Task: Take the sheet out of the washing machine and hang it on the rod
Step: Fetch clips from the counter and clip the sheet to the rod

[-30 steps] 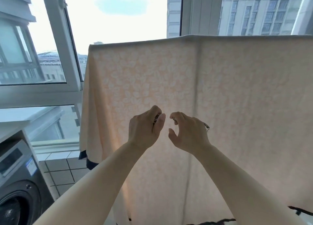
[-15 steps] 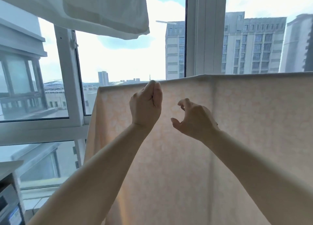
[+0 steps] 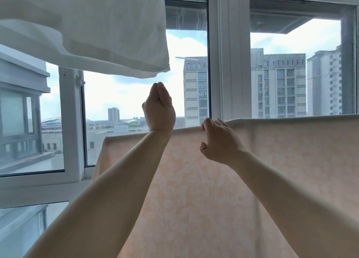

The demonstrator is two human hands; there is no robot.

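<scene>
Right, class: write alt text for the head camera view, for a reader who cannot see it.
A peach patterned sheet hangs folded over a line before tall windows. The right hand curls its fingers at the sheet's top edge, while the left hand is raised above it, fingers together, holding nothing. A white cloth hangs overhead at upper left.

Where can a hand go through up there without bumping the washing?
There is open air between the white cloth above and the peach sheet top edge below; the left hand is raised there. Lower down the sheet fills everything, and the right hand is at its edge.
</scene>
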